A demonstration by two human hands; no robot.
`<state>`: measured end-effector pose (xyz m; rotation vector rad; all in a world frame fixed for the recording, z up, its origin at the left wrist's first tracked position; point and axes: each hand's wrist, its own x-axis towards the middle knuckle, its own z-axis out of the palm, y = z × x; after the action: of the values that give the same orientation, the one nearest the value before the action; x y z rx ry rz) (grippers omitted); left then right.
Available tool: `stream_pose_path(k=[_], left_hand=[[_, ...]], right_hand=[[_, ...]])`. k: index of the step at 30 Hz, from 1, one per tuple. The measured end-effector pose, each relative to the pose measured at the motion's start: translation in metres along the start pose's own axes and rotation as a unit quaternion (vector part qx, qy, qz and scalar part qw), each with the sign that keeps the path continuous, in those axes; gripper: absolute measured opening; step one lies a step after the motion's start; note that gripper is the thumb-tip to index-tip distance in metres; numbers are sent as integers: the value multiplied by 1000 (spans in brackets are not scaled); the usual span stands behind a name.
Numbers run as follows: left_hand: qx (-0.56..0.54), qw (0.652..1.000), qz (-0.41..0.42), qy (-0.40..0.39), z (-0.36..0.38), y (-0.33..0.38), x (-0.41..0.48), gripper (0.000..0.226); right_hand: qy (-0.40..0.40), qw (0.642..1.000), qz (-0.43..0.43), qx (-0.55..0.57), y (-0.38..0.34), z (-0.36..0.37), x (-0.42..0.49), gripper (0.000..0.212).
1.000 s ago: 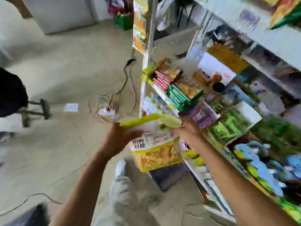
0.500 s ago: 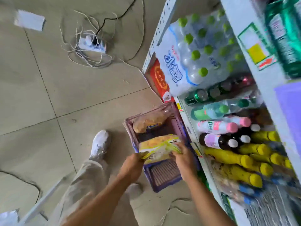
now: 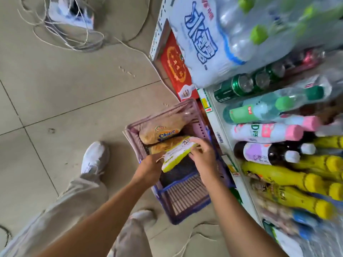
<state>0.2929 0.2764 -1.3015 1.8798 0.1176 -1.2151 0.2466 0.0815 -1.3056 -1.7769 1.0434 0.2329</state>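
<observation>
A yellow and white snack bag [image 3: 176, 153] lies low inside the purple plastic basket [image 3: 187, 214] on the floor. My left hand [image 3: 150, 166] grips its near left edge. My right hand [image 3: 203, 154] holds its right side with curled fingers on top. Behind it in the basket lies a clear bag of chips [image 3: 163, 131] with a blue logo. The near half of the basket holds nothing that I can see.
A shelf [image 3: 220, 138] to the right holds lying bottles [image 3: 269, 132], yellow bottles [image 3: 297, 182], green cans and a wrapped pack of water [image 3: 222, 39]. A red box [image 3: 176, 67] stands behind the basket. A power strip with tangled cords [image 3: 70, 19] lies far left. My shoes [image 3: 94, 156] flank the basket.
The view dropped from the upper shelves to the floor. Both hands brought the snack bag down from chest height into the basket, where it now rests next to the chips bag.
</observation>
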Motion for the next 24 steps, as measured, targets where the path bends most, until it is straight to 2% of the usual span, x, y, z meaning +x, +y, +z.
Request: stream_pose_path(k=[3,6,8,10,14,17,20,24], left_hand=[[-57,997,27,33,-24,52,-59,30],[-132,981,113,83,-69,163,-153,34],[-196,962,175,79,-96,241,-221,40],[-224,940,241,91,-126,318,-289,35],[-215,874,418,122,-174,474,-444,31],[-233,827,505,85,-188,563,-543,35],[-236,781,573,76,-193,622,-618,28],[-234,751,611,86,-205,673,-663,33]], right_hand=[[11,999,-8,34,-95,-21,-65,39],[6,993,-72,92,-207,-59,-145,34],[16,986,-145,86,-289,-85,-206,35],[26,965,-248,80,-383,-120,-275,35],[69,895,-431,89,-554,-224,-422,35],[115,857,-493,98,-634,-295,-478,37],[150,821,-543,98,-696,-354,-536,37],[173,786,-586,98,-746,-393,-574,30]])
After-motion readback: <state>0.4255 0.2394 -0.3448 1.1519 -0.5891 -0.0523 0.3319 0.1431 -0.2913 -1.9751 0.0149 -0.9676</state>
